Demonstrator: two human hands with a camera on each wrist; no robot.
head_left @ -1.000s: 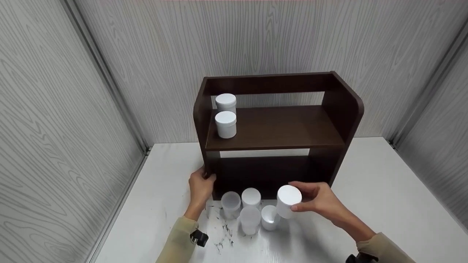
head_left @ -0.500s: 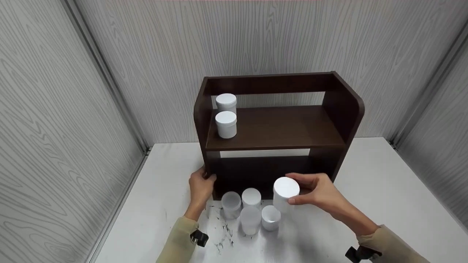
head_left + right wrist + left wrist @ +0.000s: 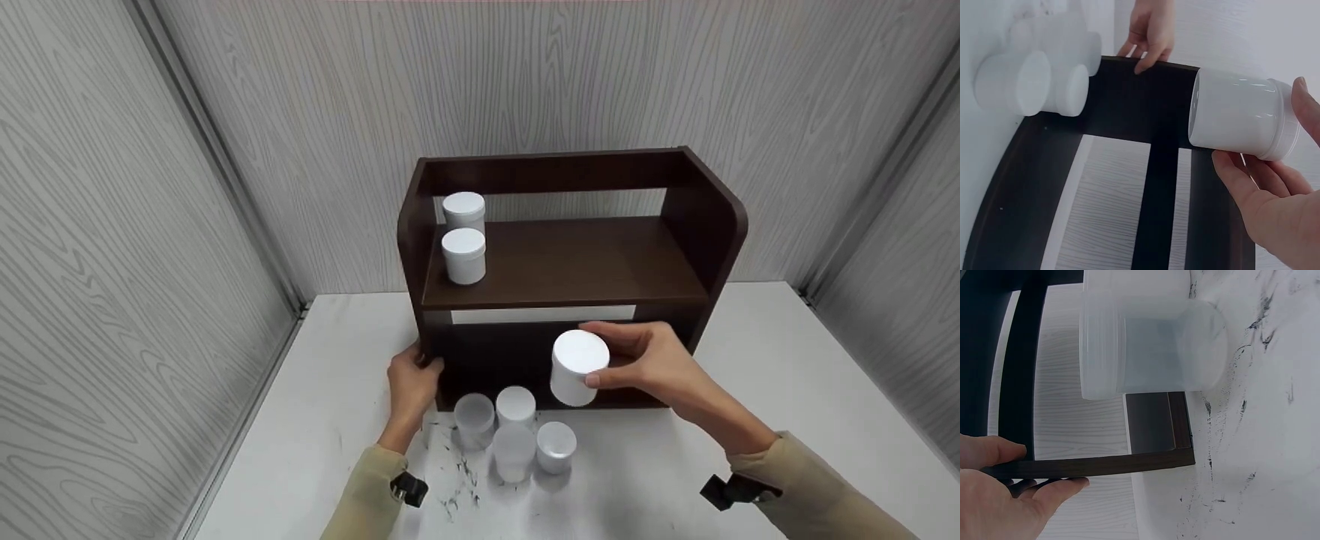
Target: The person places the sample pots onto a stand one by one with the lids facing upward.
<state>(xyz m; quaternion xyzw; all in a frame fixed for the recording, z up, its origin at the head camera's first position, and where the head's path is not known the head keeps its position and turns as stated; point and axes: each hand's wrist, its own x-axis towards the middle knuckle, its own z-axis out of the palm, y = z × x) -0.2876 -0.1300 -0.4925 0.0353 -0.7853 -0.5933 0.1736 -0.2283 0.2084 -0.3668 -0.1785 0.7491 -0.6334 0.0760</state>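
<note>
The right hand (image 3: 660,367) pinches a white lidded jar (image 3: 576,375) between thumb and fingers, raised before the lower part of the dark brown shelf (image 3: 562,300). In the right wrist view, the same jar (image 3: 1235,112) lies sideways across the picture, the hand (image 3: 1280,208) at its lid end. The left hand (image 3: 412,386) grips the left side panel of the shelf low down; in the left wrist view its thumb and fingers (image 3: 1064,489) lie on both sides of the panel's edge (image 3: 1100,465). Two white lidded jars (image 3: 465,262) stand one behind the other at the upper board's left.
Several jars stand close together on the white table (image 3: 337,442) in front of the shelf: translucent ones (image 3: 474,420) to the left and a small white one (image 3: 556,450) to the right. Dark smudges mark the table near them. Grey wood-grain walls (image 3: 337,112) enclose the back and sides.
The right hand has lifted the white jar upward and slightly left, away from the jars on the table. The left hand has stayed on the side panel.
</note>
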